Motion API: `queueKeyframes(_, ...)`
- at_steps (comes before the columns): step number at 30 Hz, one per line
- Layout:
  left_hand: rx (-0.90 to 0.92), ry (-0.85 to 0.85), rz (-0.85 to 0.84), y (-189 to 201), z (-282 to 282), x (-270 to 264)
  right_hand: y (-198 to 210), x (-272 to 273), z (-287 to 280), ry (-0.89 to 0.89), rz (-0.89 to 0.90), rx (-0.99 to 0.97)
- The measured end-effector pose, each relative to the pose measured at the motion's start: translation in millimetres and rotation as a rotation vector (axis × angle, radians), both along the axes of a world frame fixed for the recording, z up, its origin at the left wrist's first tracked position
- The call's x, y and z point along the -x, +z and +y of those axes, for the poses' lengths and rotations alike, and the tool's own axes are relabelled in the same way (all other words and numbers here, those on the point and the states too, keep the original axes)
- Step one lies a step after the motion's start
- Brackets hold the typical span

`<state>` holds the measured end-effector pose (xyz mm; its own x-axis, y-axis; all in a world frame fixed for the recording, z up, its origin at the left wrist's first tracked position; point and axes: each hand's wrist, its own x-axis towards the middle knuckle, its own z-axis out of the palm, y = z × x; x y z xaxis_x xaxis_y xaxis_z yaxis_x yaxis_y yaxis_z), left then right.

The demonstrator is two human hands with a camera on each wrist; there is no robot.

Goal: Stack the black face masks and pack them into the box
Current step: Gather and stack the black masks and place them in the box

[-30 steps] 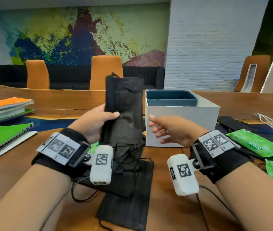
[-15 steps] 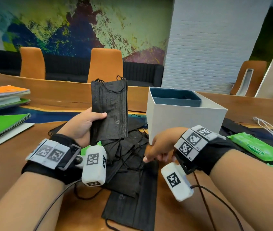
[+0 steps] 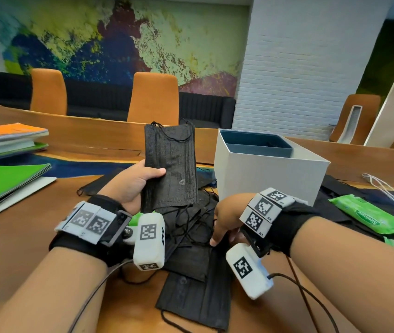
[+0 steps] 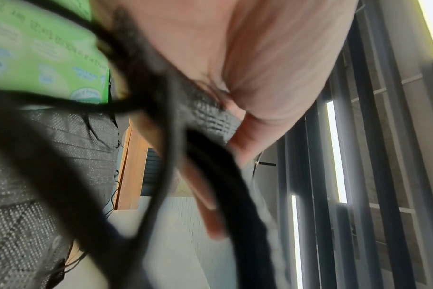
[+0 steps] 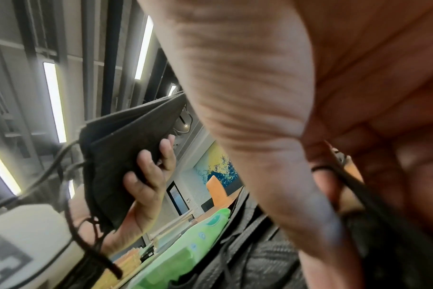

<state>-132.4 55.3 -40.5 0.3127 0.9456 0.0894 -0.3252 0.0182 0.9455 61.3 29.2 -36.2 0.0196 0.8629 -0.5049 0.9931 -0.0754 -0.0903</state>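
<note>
My left hand (image 3: 138,186) grips a stack of black face masks (image 3: 170,164) upright above the table, thumb across the front. The right wrist view shows the same stack (image 5: 126,156) with the left fingers (image 5: 148,176) curled behind it. A loose pile of black masks (image 3: 191,255) lies on the wooden table beneath both hands. My right hand (image 3: 224,224) is down on that pile, thumb and curled fingers pinching the edge of a mask (image 5: 354,187). The white box (image 3: 263,183) with a blue inner rim stands open just behind the right hand.
Green wipe packets (image 3: 369,217) and more black masks lie right of the box, with white cables (image 3: 388,188) beyond. Stacked books (image 3: 6,140) and a green folder (image 3: 3,183) sit at the left. Orange chairs (image 3: 154,99) stand behind the table.
My right hand dropped from in front of the box down onto the mask pile and closed on a mask. The left hand keeps the stack raised, now held straighter.
</note>
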Motion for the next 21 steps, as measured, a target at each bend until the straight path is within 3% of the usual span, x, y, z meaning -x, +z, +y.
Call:
queueKeyframes(4, 0.010, -0.004, 0.013, -0.1, -1.8, -0.6, -4.2, -1.1, -1.9, -0.052, 0.083, -0.044)
queueKeyframes(11, 0.016, 0.010, 0.042, 0.6, -2.2, -2.8, -1.7, -5.1, -11.3, 0.023, -0.058, -0.074)
queueKeyframes(21, 0.029, 0.014, 0.071, -1.3, -3.3, -3.0, -3.4, -3.8, -4.2, -0.076, 0.070, -0.011)
